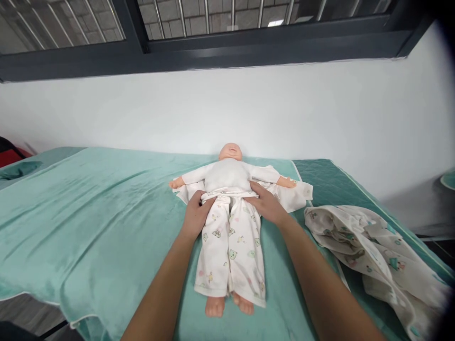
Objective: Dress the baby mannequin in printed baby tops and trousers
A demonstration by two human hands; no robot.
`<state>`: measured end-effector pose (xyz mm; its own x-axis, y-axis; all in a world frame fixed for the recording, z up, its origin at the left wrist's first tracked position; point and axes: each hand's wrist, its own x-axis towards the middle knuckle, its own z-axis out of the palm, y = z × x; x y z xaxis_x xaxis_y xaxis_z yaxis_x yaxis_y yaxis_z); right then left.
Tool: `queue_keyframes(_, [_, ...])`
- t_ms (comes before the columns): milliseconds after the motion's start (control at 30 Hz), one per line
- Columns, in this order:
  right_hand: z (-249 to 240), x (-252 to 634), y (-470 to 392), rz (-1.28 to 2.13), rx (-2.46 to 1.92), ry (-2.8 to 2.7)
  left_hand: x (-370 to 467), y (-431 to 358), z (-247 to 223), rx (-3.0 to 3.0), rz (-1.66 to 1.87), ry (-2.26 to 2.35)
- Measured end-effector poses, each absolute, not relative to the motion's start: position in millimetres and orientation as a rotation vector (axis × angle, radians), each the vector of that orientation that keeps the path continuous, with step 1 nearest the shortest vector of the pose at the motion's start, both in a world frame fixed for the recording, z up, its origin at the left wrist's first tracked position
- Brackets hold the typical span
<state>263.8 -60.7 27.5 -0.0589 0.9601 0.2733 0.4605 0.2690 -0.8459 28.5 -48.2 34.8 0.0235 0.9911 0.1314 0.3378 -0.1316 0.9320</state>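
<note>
The trousers (213, 251) are white with small coloured prints, the sheet (117, 227) mint-green.

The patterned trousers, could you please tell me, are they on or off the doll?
On the doll: bare feet show below the patterned trousers, whose waistband reaches its middle.

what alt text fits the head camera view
A person's left hand and right hand hold patterned white pants at the waist of a doll lying face up on a green blanket, with crumpled patterned cloth at the picture's right.

Bedroom-like indoor room, exact kind unclear: green bedding (117, 222), white wall (199, 109), barred window (220, 47).
</note>
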Motion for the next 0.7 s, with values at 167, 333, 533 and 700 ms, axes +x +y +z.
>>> queue_keyframes(167, [38.5,269.2,-55.8,0.832,-1.437,-1.683,28.8,-46.4,32.1,1.587,1.125,1.358])
queue_keyframes(333, [23.8,264.7,-52.3,0.768,-1.379,-1.575,28.2,-45.7,32.2,1.558,1.117,1.388])
queue_keyframes(533, [13.8,258.2,-58.9,0.733,-1.392,-1.466,27.6,-47.5,34.4,1.541,1.127,1.357])
queue_keyframes(700, [24.2,263.8,-55.7,0.857,-1.448,-1.450,28.4,-46.7,32.7,1.546,1.156,1.374])
